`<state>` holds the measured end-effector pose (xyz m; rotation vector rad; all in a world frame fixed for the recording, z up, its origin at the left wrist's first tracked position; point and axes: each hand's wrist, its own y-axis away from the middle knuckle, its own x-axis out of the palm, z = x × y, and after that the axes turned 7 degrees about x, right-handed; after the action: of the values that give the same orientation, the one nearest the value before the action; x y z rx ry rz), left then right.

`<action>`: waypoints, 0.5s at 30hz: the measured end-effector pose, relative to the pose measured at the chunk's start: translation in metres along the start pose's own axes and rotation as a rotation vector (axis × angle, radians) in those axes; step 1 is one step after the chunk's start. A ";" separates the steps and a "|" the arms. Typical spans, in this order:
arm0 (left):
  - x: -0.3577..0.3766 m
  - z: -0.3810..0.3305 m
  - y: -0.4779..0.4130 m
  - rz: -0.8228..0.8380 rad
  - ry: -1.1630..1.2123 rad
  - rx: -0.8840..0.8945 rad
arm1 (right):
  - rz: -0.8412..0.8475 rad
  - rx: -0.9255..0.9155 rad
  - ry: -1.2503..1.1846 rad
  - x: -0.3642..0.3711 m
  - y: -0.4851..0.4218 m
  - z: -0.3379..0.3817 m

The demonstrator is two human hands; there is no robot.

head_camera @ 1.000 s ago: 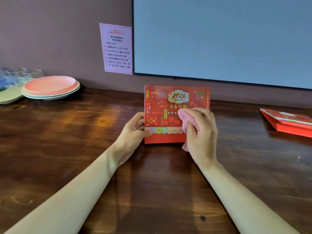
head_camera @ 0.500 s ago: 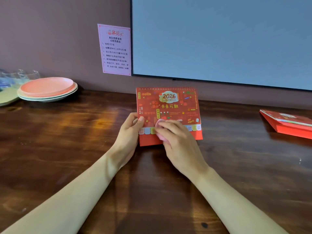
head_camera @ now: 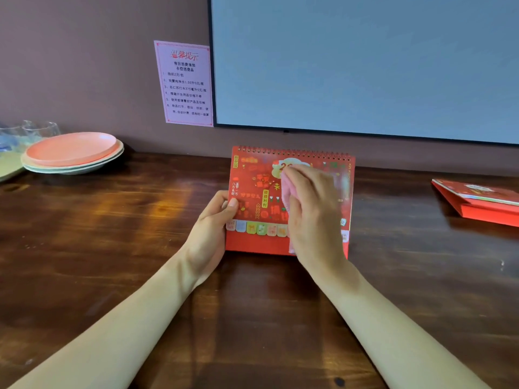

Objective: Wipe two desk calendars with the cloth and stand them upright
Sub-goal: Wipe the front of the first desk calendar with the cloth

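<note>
A red spiral-bound desk calendar (head_camera: 252, 189) stands upright on the dark wooden table (head_camera: 112, 248), facing me. My left hand (head_camera: 213, 220) grips its left edge, thumb on the front face. My right hand (head_camera: 311, 211) presses a pink cloth (head_camera: 288, 192) against the calendar's front, high up over the printed year; the hand covers most of the cloth. A second red desk calendar (head_camera: 477, 200) lies flat at the table's far right, touched by neither hand.
A stack of plates (head_camera: 73, 153), pink on top, sits at the back left with clear glasses (head_camera: 33, 130) behind it. A printed notice (head_camera: 184, 82) hangs on the wall beside a large dark-framed screen (head_camera: 365, 66).
My right hand with the cloth swept down to the calendar's lower left, then back up to the top middle. The left hand kept hold of the left edge.
</note>
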<state>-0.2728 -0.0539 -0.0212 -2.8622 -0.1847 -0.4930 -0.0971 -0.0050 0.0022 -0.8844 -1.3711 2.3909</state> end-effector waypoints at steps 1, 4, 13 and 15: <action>0.000 0.000 -0.001 -0.002 0.012 0.002 | 0.046 -0.016 0.032 0.002 0.001 0.000; 0.000 0.003 -0.004 -0.024 0.068 0.011 | 0.136 -0.073 0.129 0.008 0.005 0.003; 0.001 0.005 -0.007 -0.114 0.102 0.029 | 0.306 -0.209 0.142 0.009 0.014 -0.002; 0.003 0.006 -0.007 -0.129 0.089 0.027 | 0.278 -0.098 0.156 0.004 0.009 -0.006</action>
<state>-0.2691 -0.0450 -0.0240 -2.8077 -0.3586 -0.6356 -0.0961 -0.0042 -0.0093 -1.3379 -1.3929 2.4020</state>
